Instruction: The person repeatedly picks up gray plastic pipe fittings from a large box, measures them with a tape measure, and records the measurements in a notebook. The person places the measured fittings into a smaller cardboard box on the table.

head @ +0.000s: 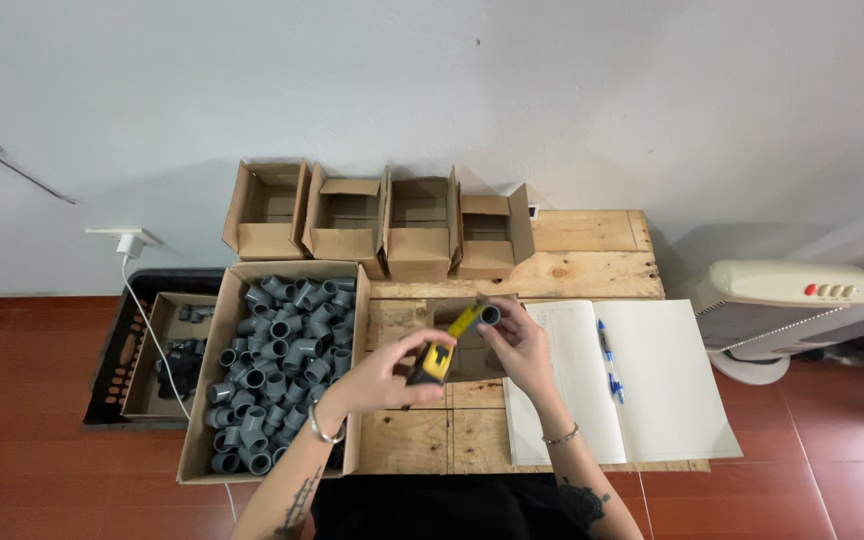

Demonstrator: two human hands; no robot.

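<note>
From the head camera, the left hand (384, 372) grips a yellow tape measure (436, 362) by its case while the right hand (522, 345) pinches a grey pipe fitting (489, 316) against the drawn-out tape, both held above the wooden table (582, 262), seemingly so the blade spans the fitting's mouth. A big carton of grey fittings (274, 368) lies by the left hand for easy reach, four small open boxes (380, 222) line the far edge, and an open notebook (617, 380) with a blue pen (609, 358) lies to the right.

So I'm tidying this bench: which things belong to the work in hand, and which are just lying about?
In use:
- yellow tape measure in left hand
- grey pipe fitting in right hand
- big box of grey fittings
- four small open boxes
- open notebook, blue pen

Lying about:
- fan
- black crate
- wall charger
</note>
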